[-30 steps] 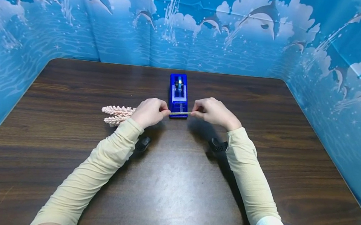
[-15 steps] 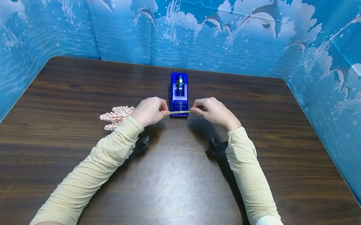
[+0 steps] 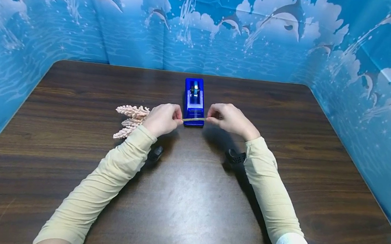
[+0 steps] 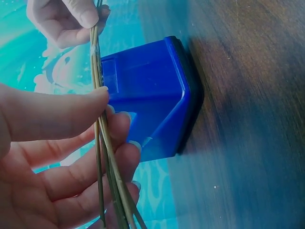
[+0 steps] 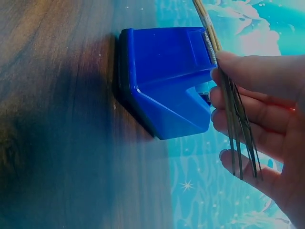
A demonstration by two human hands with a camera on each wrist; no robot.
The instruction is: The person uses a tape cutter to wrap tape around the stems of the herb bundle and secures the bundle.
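Observation:
A bundle of thin dried stems [image 3: 193, 119] lies level between both hands, just over the front end of a blue tape dispenser [image 3: 193, 104]. Pale pink, bumpy flower heads [image 3: 130, 123] stick out to the left, past the left hand [image 3: 161, 120]. That hand pinches the stems between thumb and fingers. At the bundle's other end the right hand [image 3: 230, 120] pinches them too, and the loose stem ends [image 5: 243, 143] fan out across its fingers. Between the hands, a shiny clear band of tape [image 4: 94, 49] wraps the stems.
The dark wood-grain table [image 3: 185, 203] carries the dispenser near its far edge, roll end away from the person. Behind and to the right hangs a blue dolphin-print curtain [image 3: 131, 43]. Black wrist cameras [image 3: 235, 157] hang under the forearms, close over the table.
The flower heads have turned and spread apart, some now higher up in the head view. Both hands stay almost in place, still pinching the stems.

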